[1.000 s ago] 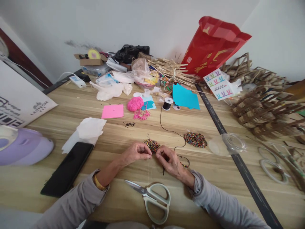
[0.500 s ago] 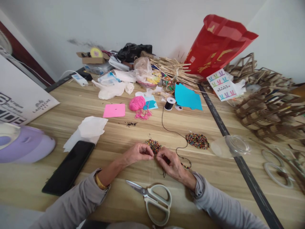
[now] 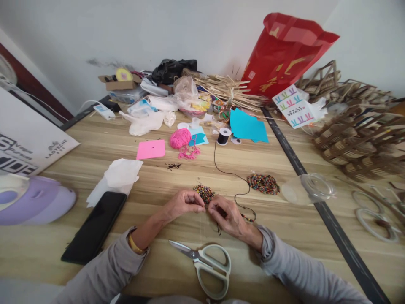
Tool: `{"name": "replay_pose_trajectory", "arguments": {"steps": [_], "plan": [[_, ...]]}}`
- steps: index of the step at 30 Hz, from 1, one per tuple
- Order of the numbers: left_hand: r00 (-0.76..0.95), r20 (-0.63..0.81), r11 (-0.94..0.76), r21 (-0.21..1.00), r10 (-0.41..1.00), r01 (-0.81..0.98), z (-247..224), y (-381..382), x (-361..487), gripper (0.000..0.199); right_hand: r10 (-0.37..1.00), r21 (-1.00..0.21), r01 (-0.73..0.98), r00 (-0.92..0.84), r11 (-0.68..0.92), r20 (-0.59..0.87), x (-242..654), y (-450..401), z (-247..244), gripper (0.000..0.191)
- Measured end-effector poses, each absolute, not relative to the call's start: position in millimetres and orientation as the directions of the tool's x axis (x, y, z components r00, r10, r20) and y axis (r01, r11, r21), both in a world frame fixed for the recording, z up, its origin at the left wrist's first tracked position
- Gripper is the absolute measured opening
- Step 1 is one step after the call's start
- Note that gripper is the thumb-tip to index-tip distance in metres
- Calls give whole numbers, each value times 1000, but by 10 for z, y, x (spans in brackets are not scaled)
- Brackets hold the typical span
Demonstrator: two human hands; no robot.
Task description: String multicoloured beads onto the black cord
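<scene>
My left hand (image 3: 186, 202) is closed in a pinch, thumb against forefinger, with a thin, nearly clear thread (image 3: 201, 226) hanging faintly below the fingertips. Just opposite, my right hand (image 3: 228, 216) pinches a black cord, whose small loop (image 3: 219, 229) shows beneath the palm; the exact spot between its fingertips is hidden. The fingertips of both hands almost meet in front of a pile of small multicoloured beads (image 3: 204, 192). Beyond the right hand lies black cord (image 3: 234, 174) with some beads strung on it, running back to a spool (image 3: 224, 137). Scissors (image 3: 202, 264) lie slightly apart below my hands.
A strung heap of beads (image 3: 263, 184) lies to the right. To the left are a black phone (image 3: 95, 228) and white paper (image 3: 117, 179). Pink yarn (image 3: 180, 138), blue sheets (image 3: 248, 126) and plastic bags (image 3: 145, 122) are farther back. Woven baskets (image 3: 357, 143) stand right.
The camera view has shifted slightly, moving the scene a little in the picture. Both hands keep the same pinch, fingertips nearly together.
</scene>
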State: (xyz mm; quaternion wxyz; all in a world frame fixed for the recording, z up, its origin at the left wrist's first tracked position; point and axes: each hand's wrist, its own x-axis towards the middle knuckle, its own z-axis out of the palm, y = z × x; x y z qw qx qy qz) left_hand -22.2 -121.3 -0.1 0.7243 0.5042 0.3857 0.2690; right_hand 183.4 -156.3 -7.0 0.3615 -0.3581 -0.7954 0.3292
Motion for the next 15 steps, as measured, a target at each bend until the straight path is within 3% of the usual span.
{"name": "replay_pose_trajectory", "arguments": {"steps": [15], "plan": [[576, -286, 344, 939, 766, 10, -31, -1206, -229, 24, 776, -769, 286, -494, 572, 393, 1819, -1556, -38, 16]]}}
